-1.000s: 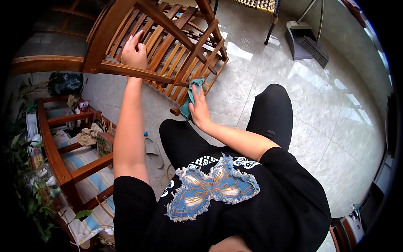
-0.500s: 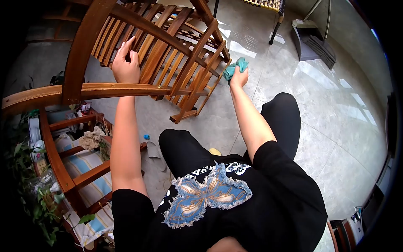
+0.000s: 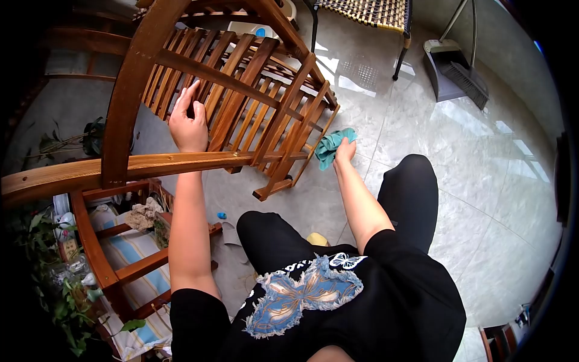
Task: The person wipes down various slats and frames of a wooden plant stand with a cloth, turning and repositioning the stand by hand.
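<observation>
My hands are apart: at two o'clock my right hand (image 3: 344, 151) grips a teal cloth (image 3: 326, 147); at ten my left hand (image 3: 189, 128), loosely curled, is near wooden slats (image 3: 256, 65).

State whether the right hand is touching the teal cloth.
Touching: the head view shows the right hand grasping the teal cloth, with its folds bunched directly against the hand.

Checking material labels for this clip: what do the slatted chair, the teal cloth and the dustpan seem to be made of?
Slatted chair: wood, probably varnished, given its visible grain and sheen.
Teal cloth: soft, matt fabric, judging by its crumpled folds; fibre unclear.
Dustpan: likely grey plastic, from its smooth, moulded-looking body.
</observation>
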A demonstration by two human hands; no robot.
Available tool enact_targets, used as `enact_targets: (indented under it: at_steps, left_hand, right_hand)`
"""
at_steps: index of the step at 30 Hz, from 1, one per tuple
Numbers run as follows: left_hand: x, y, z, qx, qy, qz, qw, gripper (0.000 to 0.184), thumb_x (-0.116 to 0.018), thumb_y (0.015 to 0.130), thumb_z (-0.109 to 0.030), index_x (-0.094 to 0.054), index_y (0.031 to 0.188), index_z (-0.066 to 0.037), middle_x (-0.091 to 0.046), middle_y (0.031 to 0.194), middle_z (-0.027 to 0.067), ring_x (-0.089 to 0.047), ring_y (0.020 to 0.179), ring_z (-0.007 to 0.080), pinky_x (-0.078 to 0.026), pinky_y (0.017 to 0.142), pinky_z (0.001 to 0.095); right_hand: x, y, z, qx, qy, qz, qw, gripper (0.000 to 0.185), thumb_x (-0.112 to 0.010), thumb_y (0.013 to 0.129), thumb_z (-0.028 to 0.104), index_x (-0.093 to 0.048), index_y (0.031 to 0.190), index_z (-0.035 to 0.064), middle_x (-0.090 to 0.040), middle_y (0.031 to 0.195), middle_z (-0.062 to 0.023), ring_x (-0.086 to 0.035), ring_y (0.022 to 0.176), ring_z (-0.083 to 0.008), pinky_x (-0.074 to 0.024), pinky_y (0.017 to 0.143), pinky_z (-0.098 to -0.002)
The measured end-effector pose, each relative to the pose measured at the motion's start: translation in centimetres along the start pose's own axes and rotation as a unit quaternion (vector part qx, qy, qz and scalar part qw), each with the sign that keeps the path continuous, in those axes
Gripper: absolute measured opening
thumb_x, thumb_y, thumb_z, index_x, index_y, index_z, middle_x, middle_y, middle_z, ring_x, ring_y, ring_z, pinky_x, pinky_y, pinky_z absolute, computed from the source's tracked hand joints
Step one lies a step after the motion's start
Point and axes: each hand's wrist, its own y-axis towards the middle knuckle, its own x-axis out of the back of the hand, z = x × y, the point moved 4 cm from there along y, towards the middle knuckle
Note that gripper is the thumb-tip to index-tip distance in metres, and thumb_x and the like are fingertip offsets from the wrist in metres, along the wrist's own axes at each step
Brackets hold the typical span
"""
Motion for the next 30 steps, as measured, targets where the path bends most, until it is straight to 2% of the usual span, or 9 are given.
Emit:
enact_targets:
  at_steps: [3,5,7,13,15,19,23,26,30]
  left_hand:
    - [-0.1,0.0,0.1,-0.006,0.001,-0.002,1.0,0.041,-0.056,0.093,-0.006,-0.071,0.13,-0.012,-0.068,0.134,0.0179,-0.057,0.136,0.0325,-0.046,0.108,0.04]
    - [-0.2,0.2,0.4,-0.007,-0.006,0.0,1.0,0.04,-0.057,0.093,-0.006,-0.071,0.13,-0.012,-0.068,0.133,0.0184,-0.058,0.135,0.0331,-0.046,0.108,0.0402]
    - [-0.3,0.1,0.1,-0.012,-0.011,-0.006,1.0,0.041,-0.057,0.091,-0.005,-0.071,0.129,-0.01,-0.069,0.131,0.0188,-0.059,0.133,0.0344,-0.045,0.11,0.0409]
    - [-0.8,0.1,0.6,-0.012,-0.002,-0.011,1.0,0.04,-0.057,0.093,-0.005,-0.071,0.13,-0.012,-0.068,0.133,0.0187,-0.058,0.135,0.0333,-0.044,0.111,0.0397]
    - [-0.9,0.1,1.0,-0.018,-0.009,-0.024,1.0,0.04,-0.058,0.092,-0.006,-0.071,0.129,-0.012,-0.068,0.132,0.0192,-0.059,0.133,0.0342,-0.045,0.111,0.0404]
    - [-0.9,0.0,0.1,0.041,-0.049,-0.022,0.998,0.042,-0.059,0.088,-0.004,-0.071,0.128,-0.011,-0.068,0.13,0.0205,-0.06,0.131,0.0354,-0.046,0.11,0.0417]
    - [-0.8,-0.3,-0.2,0.039,-0.072,-0.036,0.996,0.041,-0.058,0.088,-0.005,-0.071,0.127,-0.011,-0.069,0.127,0.0214,-0.06,0.129,0.0373,-0.045,0.111,0.0433]
    - [-2.1,-0.1,1.6,0.099,-0.002,0.012,0.995,0.041,-0.057,0.089,-0.005,-0.07,0.127,-0.01,-0.069,0.124,0.0212,-0.063,0.122,0.0372,-0.048,0.107,0.043]
    - [-4.4,-0.2,4.7,0.033,-0.008,-0.077,0.996,0.042,-0.056,0.091,-0.01,-0.07,0.13,-0.016,-0.072,0.118,0.0175,-0.069,0.105,0.0358,-0.054,0.095,0.042]
  right_hand:
    - [-2.4,2.3,8.2,0.095,-0.016,-0.018,0.995,0.033,-0.055,0.091,0.011,-0.063,0.121,0.0012,-0.071,0.108,-0.013,-0.067,0.094,-0.0249,-0.0512,0.088,-0.0378]
    - [-5.2,3.2,11.2,0.084,-0.025,-0.015,0.996,0.028,-0.054,0.092,0.011,-0.063,0.116,0.002,-0.07,0.101,-0.0107,-0.067,0.089,-0.0251,-0.0521,0.084,-0.0382]
    - [-9.1,5.5,10.3,-0.087,0.11,0.164,0.976,0.024,-0.055,0.095,0.015,-0.059,0.117,0.0051,-0.065,0.098,-0.0091,-0.066,0.087,-0.0251,-0.0552,0.078,-0.0441]
    - [-5.9,1.1,18.7,-0.064,0.157,0.162,0.972,0.021,-0.056,0.094,0.013,-0.059,0.113,0.0045,-0.064,0.091,-0.008,-0.066,0.08,-0.0234,-0.056,0.069,-0.043]
    - [-4.6,-0.2,22.4,-0.031,0.081,0.293,0.952,0.015,-0.056,0.093,0.012,-0.062,0.104,0.0032,-0.064,0.084,-0.0069,-0.065,0.071,-0.0208,-0.0556,0.065,-0.0384]
    - [-3.9,-6.0,30.1,0.009,0.041,0.332,0.942,0.014,-0.056,0.091,0.01,-0.064,0.095,-0.0002,-0.063,0.077,-0.005,-0.061,0.061,-0.0177,-0.052,0.058,-0.0363]
    - [-4.8,-10.3,35.0,0.052,0.084,0.385,0.917,0.015,-0.057,0.092,0.012,-0.064,0.096,-0.0002,-0.064,0.079,-0.0045,-0.062,0.066,-0.0167,-0.0517,0.064,-0.0342]
    - [-5.5,-11.5,37.5,0.103,-0.027,0.38,0.919,0.014,-0.058,0.091,0.013,-0.064,0.087,0.0012,-0.063,0.078,-0.0035,-0.058,0.067,-0.0142,-0.0484,0.064,-0.0334]
    - [-5.4,-15.2,43.0,0.154,-0.104,0.392,0.901,0.015,-0.059,0.091,0.013,-0.065,0.084,0.0014,-0.064,0.077,-0.0035,-0.06,0.067,-0.0141,-0.0488,0.064,-0.0334]
